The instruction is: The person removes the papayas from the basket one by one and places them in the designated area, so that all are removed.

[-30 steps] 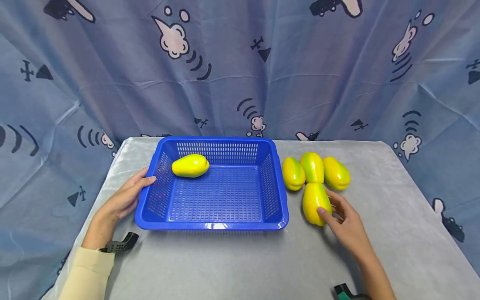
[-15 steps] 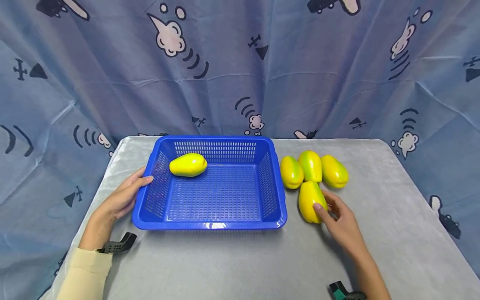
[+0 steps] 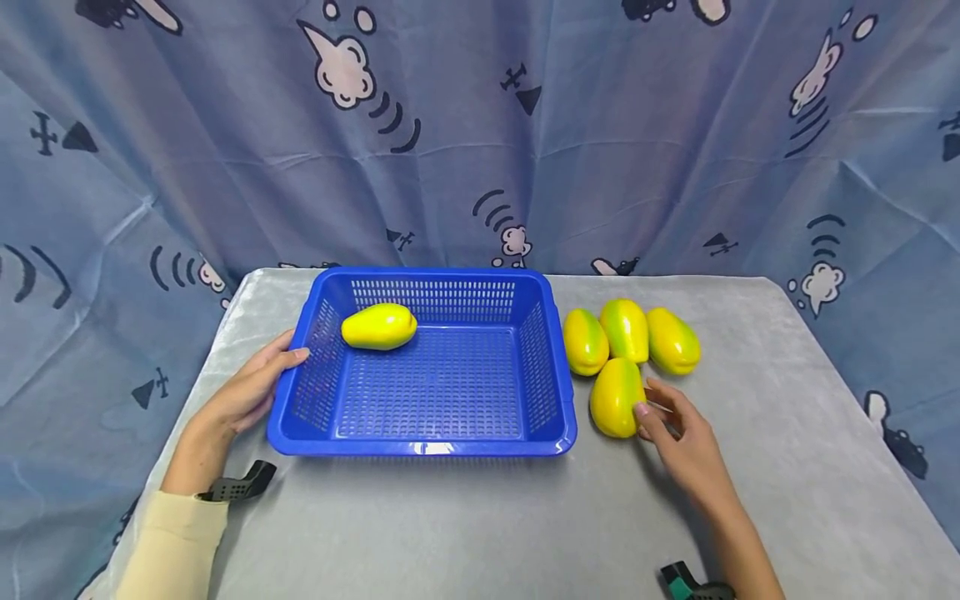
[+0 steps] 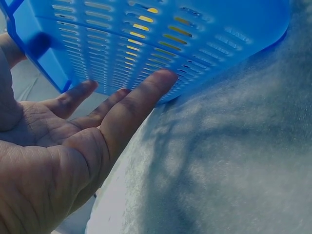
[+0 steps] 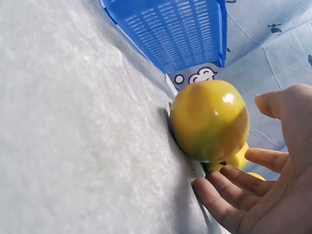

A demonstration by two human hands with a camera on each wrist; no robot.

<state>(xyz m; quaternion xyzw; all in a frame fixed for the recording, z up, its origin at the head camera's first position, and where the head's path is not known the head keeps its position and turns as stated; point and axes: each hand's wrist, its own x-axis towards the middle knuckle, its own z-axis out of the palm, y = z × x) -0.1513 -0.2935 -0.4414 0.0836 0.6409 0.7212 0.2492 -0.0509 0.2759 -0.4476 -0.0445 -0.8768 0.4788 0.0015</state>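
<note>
A blue plastic basket (image 3: 431, 448) stands on the table with one yellow papaya (image 3: 379, 327) lying in its back left part. My left hand (image 3: 251, 387) holds the basket's left side, thumb over the rim; in the left wrist view its extended fingers (image 4: 131, 109) lie along the slotted outer wall. Right of the basket, a yellow-green papaya (image 3: 617, 400) lies in front of three others. Beside its right side is my right hand (image 3: 686, 437), fingers spread and loosely bent. The right wrist view shows a gap between the thumb (image 5: 270, 103) and this papaya.
Behind the front papaya lie a left papaya (image 3: 585, 342), a middle papaya (image 3: 624, 330) and a right papaya (image 3: 673, 341), close together. A grey cloth covers the table (image 3: 450, 525). A patterned blue curtain (image 3: 450, 125) hangs behind the table's back edge.
The front papaya has shifted left, towards the basket. My right hand, earlier gripping it, has loosened and now stands at its right. The left hand and basket have kept their places.
</note>
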